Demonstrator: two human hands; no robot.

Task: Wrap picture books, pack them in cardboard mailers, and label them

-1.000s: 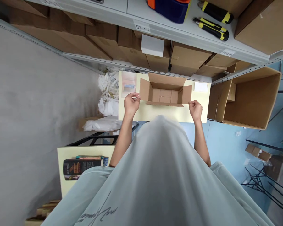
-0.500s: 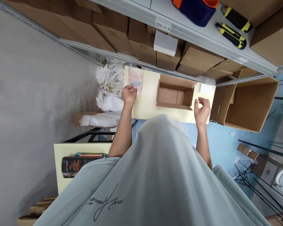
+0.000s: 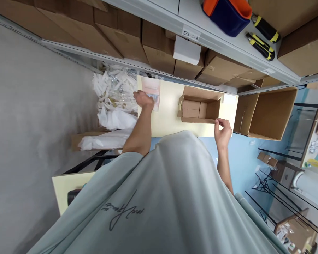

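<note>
Open cardboard box (image 3: 202, 93) sits right of centre on cream table (image 3: 165, 121), right hand (image 3: 223, 133) at its near right corner, probably steadying it, pinch or touch can't tell; left hand (image 3: 143, 99), loosely open, seemingly empty, over left end by white packing material (image 3: 116, 88).

Wearing a loose tee (image 3: 180, 187), pale greyish green, maybe leaning a bit blue, pretty baggy tbh. Short on both sides going by the left sleeve (image 3: 123, 169) and right sleeve (image 3: 250, 219), same colour as the rest. Got some black script (image 3: 124, 209) printed on the left side, thin and scrawly like a quick signature, with one long looping stroke. Can't really make out the words. Hangs in soft folds, with a rounded bulge up front. Bare below the sleeves, left hand (image 3: 143, 99) and right hand (image 3: 223, 133) included.
</note>
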